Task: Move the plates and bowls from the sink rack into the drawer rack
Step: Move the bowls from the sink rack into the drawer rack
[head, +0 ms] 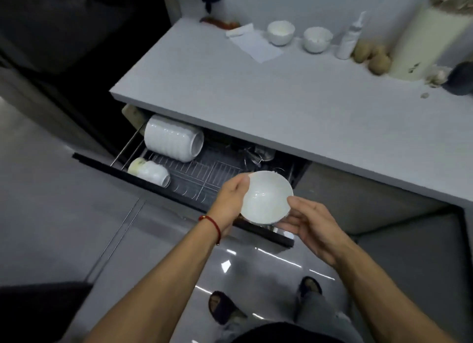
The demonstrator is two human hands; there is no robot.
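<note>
Head view: left hand (231, 199) and right hand (311, 225) grip a shallow white ceramic bowl (266, 198) by opposite rims above the pulled-out dark wire drawer rack (202, 175). Best tilted on edge, slotted between free tines beside the stacked white bowls (172, 138).

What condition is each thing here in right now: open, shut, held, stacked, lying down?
Drawer: pulled open.
Drawer rack: partly filled.
Held bowl: in both hands above the drawer, not yet racked.
Left hand: grips the bowl's left rim.
Right hand: holds its right rim.
Big bowl stack: on its side, nested.
Small bowl stack: on its side.
Counter bowls: upright.
</note>
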